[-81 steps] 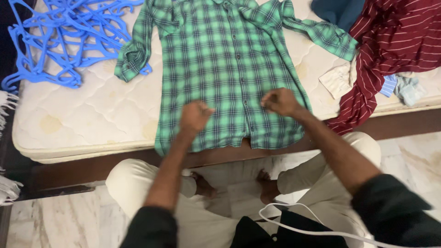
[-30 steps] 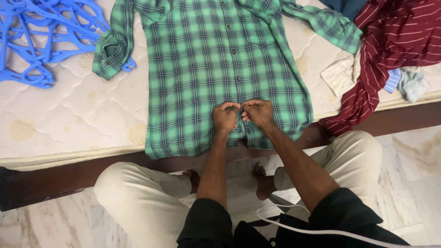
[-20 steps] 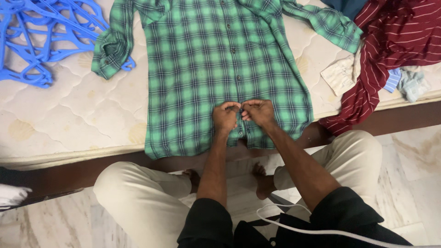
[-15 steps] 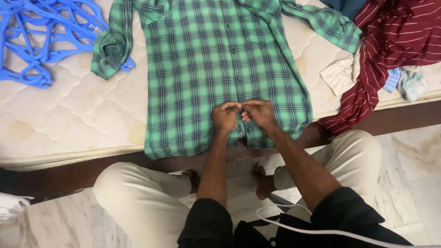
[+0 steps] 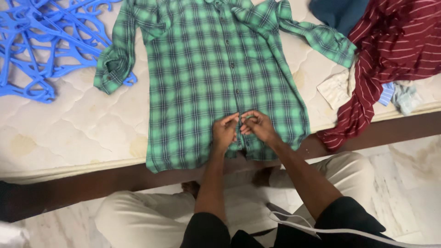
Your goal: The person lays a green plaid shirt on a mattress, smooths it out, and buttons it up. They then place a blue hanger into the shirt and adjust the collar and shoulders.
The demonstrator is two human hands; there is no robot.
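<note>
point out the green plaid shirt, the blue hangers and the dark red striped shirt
green plaid shirt point(image 5: 202, 78), head view, on the front panel left of the button line
blue hangers point(image 5: 41, 41), head view, on the middle of the tangled pile
dark red striped shirt point(image 5: 395, 41), head view, on its main body

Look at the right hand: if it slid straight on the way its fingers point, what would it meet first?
Probably the left hand: the right hand points left across the green plaid shirt's button placket, fingertips almost touching.

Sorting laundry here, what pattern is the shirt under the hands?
Green plaid shirt with dark lines, clearest in the head view.
</note>
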